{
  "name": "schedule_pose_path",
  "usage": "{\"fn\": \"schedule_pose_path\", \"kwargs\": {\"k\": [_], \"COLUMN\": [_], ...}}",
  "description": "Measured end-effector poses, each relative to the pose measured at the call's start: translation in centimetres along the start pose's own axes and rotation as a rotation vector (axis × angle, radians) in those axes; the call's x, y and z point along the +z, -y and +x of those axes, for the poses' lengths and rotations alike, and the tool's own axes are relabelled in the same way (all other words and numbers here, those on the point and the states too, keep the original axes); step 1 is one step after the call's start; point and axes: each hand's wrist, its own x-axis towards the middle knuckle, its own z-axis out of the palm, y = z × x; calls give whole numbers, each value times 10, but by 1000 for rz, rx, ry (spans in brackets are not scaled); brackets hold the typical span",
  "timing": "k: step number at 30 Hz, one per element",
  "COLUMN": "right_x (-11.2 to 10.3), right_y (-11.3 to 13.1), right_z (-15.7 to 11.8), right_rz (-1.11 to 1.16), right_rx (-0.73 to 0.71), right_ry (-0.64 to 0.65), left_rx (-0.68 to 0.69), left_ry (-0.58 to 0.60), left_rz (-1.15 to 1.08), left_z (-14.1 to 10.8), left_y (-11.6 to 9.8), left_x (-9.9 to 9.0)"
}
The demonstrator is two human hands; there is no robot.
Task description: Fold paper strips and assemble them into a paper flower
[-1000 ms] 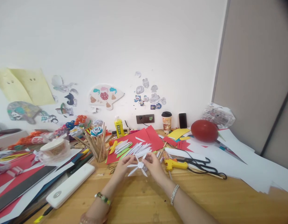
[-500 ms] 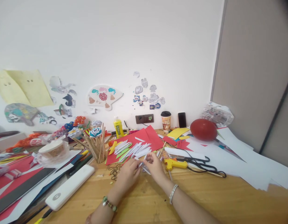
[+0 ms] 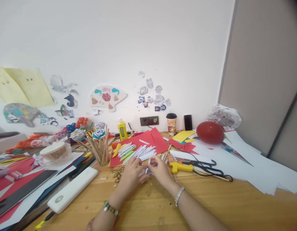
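Hands (image 3: 132,172) close together, white folded paper (image 3: 148,171) between.

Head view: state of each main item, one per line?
folded white paper, held, mostly hidden
left hand, at the paper, exact grip hidden
right hand, fingers pinching the paper
yellow bottle, upright, capped
cup, upright, black lid on
phone, propped upright, screen dark
glue gun, lying down, power unclear
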Motion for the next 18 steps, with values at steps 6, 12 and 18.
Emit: {"fn": "schedule_pose_path", "kwargs": {"k": [6,12,18], "right_x": [1,4,4], "right_y": [4,-1,-7], "right_z": [-4,-3,-1], "right_rz": [18,79,82], "right_rx": [-25,-49,-44], "right_ry": [71,72,39], "left_rx": [-2,-25,28], "left_ry": [25,35,61], "left_rz": [-72,-132,-212], "left_z": [-1,-1,-3], "left_y": [-1,1,9], "left_x": [1,4,8]}}
